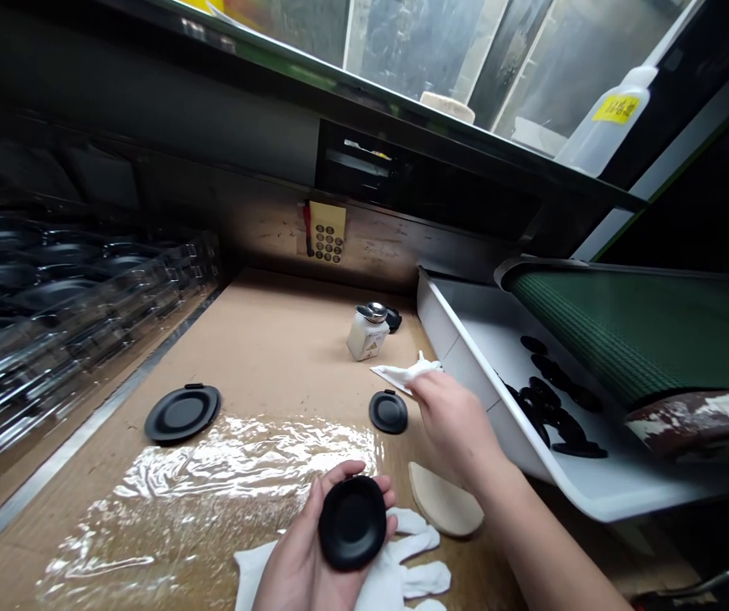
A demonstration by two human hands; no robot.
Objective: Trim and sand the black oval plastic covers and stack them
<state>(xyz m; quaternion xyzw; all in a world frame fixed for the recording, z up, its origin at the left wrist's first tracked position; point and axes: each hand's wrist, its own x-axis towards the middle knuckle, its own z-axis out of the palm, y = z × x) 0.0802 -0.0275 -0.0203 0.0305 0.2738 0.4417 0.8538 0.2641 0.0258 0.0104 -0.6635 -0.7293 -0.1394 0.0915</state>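
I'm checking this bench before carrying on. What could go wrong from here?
The oval black part sits in the bare left hand above an unworn white glove, so skin marks could transfer to it. The right hand is at a white cloth close to a pump-top bottle; a careless sweep might tip it. The black parts heaped in the white tray touch one another and could scuff.

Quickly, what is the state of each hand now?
Left hand: holding a black rounded disc.
Right hand: fingers closed on a white cloth.
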